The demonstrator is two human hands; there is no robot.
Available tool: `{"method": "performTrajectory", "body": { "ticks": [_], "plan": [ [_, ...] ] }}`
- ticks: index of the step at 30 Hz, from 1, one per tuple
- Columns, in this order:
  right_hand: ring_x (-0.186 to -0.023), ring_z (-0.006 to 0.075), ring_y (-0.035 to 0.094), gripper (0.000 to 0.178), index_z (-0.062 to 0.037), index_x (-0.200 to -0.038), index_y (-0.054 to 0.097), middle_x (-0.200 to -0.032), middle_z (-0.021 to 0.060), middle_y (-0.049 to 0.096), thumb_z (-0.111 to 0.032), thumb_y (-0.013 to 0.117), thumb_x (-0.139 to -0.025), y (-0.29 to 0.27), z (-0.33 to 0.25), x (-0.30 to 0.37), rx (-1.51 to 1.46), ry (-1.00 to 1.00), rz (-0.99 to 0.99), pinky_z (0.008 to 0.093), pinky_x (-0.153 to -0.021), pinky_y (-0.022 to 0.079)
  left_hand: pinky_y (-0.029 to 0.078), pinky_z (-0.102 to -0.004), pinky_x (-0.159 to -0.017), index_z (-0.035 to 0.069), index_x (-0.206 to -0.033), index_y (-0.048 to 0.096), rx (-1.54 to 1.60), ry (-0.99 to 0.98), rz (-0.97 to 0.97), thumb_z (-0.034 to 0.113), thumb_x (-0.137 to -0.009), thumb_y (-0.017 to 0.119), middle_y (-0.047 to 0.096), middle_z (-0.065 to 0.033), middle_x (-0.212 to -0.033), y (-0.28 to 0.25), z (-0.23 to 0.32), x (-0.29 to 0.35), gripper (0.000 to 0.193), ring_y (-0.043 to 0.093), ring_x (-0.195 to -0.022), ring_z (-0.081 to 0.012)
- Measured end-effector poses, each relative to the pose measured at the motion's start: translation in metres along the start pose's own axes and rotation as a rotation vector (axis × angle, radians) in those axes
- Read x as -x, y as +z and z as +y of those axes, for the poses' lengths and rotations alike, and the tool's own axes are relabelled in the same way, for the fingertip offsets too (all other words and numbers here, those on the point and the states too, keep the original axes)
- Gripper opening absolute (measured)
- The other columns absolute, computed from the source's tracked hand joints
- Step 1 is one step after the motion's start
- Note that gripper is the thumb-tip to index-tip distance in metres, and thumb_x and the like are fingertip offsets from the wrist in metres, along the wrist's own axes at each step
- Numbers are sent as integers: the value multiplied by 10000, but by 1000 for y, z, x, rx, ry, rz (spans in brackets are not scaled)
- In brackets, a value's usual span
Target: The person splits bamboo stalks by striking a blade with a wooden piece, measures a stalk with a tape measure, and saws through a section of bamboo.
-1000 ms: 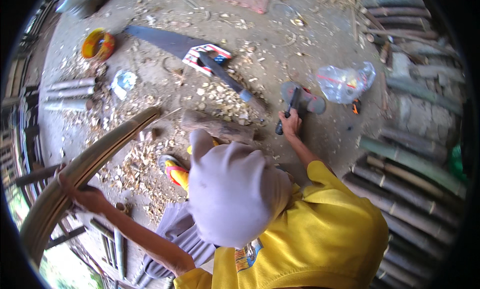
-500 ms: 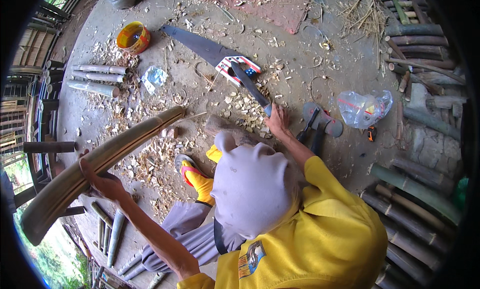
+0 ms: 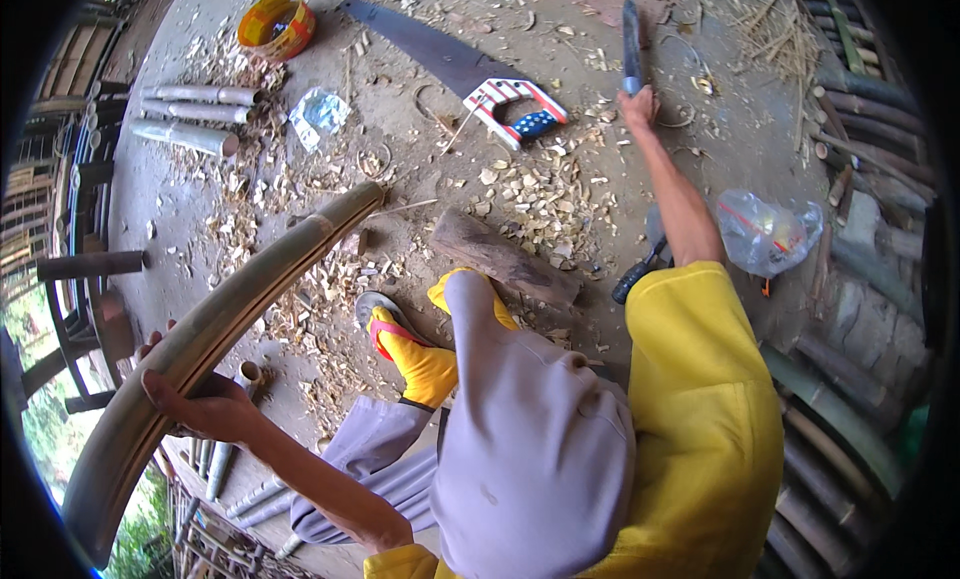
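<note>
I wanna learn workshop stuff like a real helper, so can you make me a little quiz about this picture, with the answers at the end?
1. Pick one: what is in the person's right hand?
A. a clear plastic bag
B. a long-bladed knife
C. a wooden log

2. True or false: the left hand is empty.

3. Fill in the blank: the tip of the handsaw on the floor is nearest to the round, open-topped ____.

Key:
1. B.
2. False; it holds a bamboo pole.
3. Yellow-and-red tub.
</note>
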State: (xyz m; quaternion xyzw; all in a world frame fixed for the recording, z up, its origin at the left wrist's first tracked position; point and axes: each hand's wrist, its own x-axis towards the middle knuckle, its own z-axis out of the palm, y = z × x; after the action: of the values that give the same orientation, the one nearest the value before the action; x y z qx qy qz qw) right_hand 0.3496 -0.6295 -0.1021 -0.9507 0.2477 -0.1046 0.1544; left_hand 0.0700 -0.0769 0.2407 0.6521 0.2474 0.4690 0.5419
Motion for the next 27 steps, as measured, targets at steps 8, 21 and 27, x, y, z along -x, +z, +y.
{"method": "performTrajectory", "body": {
  "ticks": [8,21,27],
  "plan": [
    [-984,336,538,431,13,-1090,553,-1067,207,569,-186,675,-728,-38,-88,81,0,-654,72,434,-884,415,370,-404,-1005,-49,-1122,541,-15,30,5,352,-870,524,578,-163,-1108,-4,5,-8,474,552,-1059,-273],
    [-500,191,547,262,41,-862,566,-760,186,612,-166,649,-725,-70,-174,153,-513,-629,-687,305,-384,444,409,-409,-981,-68,-1135,530,-69,141,-56,314,-877,540,567,-211,-1113,-15,-15,-14,461,572,-1047,-301],
    [-695,192,600,261,31,-1001,554,-811,124,611,-70,586,-763,-124,-97,165,-649,-257,-319,306,-540,529,432,-422,-961,-65,-1123,527,-36,41,7,313,-883,531,564,-206,-1118,-20,-9,-11,448,581,-1028,-310]
  ]
}}
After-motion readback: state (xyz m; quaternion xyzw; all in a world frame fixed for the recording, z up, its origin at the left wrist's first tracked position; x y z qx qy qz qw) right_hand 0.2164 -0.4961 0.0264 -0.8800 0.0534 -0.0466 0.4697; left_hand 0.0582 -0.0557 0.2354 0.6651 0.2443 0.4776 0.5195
